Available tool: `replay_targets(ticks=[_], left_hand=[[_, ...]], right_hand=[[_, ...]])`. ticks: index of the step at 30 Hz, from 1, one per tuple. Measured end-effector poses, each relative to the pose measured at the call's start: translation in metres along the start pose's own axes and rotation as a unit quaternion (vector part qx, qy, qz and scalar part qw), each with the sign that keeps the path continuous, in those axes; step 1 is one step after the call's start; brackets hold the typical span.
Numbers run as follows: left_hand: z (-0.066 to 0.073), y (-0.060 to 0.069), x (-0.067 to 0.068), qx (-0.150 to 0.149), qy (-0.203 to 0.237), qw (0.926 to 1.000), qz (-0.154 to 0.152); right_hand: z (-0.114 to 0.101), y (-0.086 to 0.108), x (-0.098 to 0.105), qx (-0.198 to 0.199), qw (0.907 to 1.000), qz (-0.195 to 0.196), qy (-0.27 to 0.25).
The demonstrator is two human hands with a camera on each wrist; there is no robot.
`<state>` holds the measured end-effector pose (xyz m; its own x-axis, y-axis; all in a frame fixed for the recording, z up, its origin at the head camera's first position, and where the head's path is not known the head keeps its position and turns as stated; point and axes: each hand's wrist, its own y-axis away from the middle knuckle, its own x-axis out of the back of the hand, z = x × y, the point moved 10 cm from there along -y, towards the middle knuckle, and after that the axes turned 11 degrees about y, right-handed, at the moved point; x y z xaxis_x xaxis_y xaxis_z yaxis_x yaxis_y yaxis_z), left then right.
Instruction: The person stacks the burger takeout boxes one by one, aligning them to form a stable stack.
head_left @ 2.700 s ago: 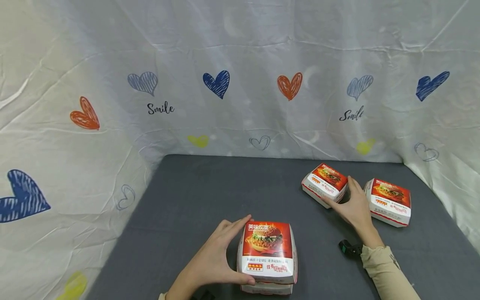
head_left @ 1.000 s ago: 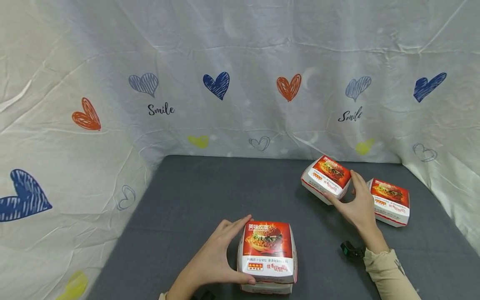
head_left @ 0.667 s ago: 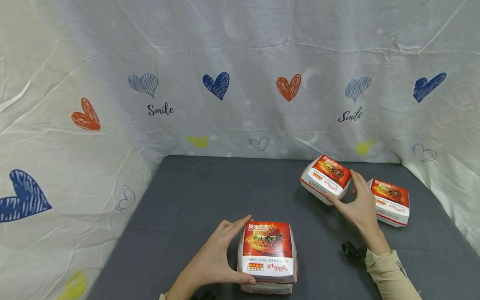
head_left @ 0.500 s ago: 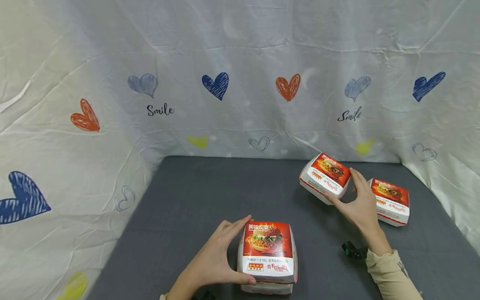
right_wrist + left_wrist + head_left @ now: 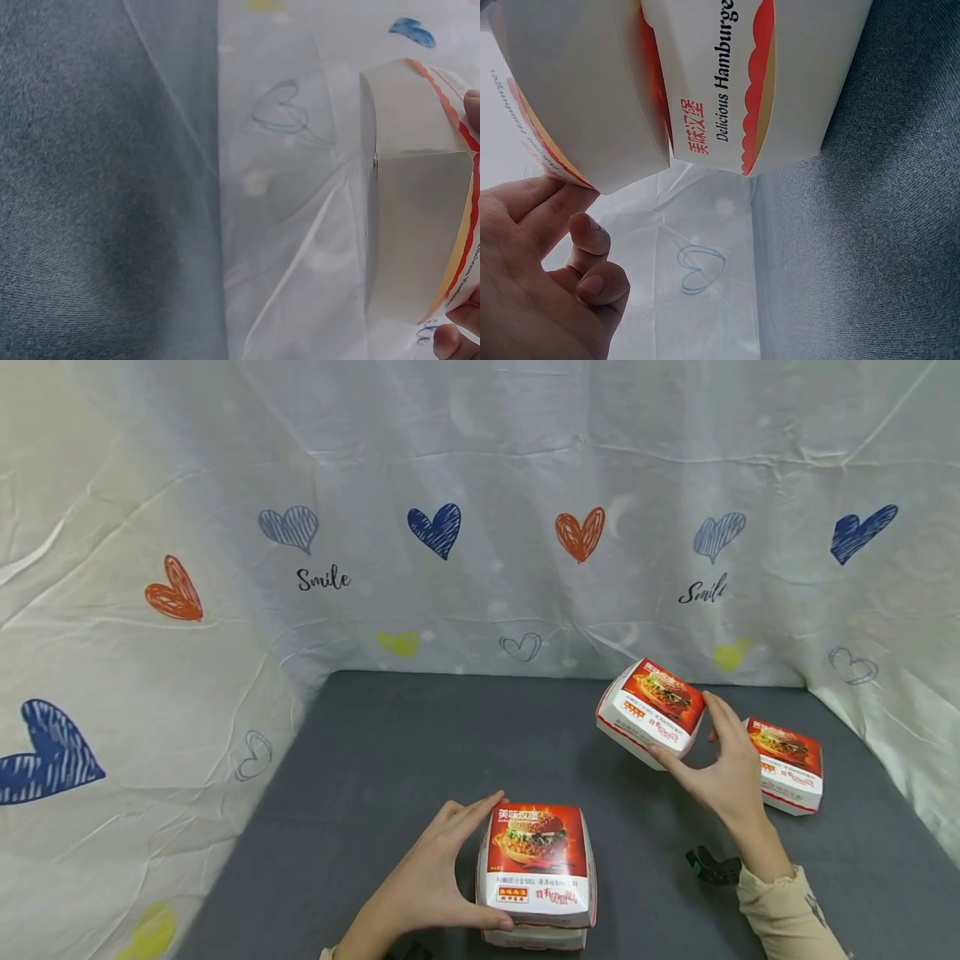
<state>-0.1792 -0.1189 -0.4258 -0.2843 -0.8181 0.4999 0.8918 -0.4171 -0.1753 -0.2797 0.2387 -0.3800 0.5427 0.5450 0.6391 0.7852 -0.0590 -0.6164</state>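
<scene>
Two white-and-red hamburger boxes are stacked near the front of the table, an upper box [image 5: 536,868] and a lower box [image 5: 534,937] that shows mostly in the left wrist view. My left hand [image 5: 431,877] grips the upper one, thumb at the front and fingertips at the back left corner. At the back right, my right hand [image 5: 723,772] holds another hamburger box [image 5: 652,710] by its right side, thumb in front. That box hangs above the cloth; its underside [image 5: 420,225] shows in the right wrist view. Behind this hand sits one more hamburger box [image 5: 787,764], partly covered.
Dark grey cloth [image 5: 375,760] covers the table. A white curtain [image 5: 510,585] with printed hearts hangs along the back and sides. Near the right wrist, a black strap device [image 5: 712,867] shows above the cloth.
My right hand has lifted its hamburger box off the cloth and is still rising slowly, shifting slightly right. My left hand and the stack have stayed in place.
</scene>
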Motion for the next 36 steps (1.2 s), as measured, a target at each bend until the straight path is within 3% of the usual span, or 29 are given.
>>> replay_targets(ticks=[16, 36], left_hand=[[-0.001, 0.000, -0.002, -0.003, -0.004, 1.0000, -0.005], [0.000, 0.000, 0.000, -0.004, -0.006, 1.0000, 0.005]], right_hand=[[-0.020, 0.005, 0.018, 0.018, 0.9996, 0.021, -0.003], [-0.056, 0.007, 0.045, 0.083, 0.9942, 0.054, -0.042]])
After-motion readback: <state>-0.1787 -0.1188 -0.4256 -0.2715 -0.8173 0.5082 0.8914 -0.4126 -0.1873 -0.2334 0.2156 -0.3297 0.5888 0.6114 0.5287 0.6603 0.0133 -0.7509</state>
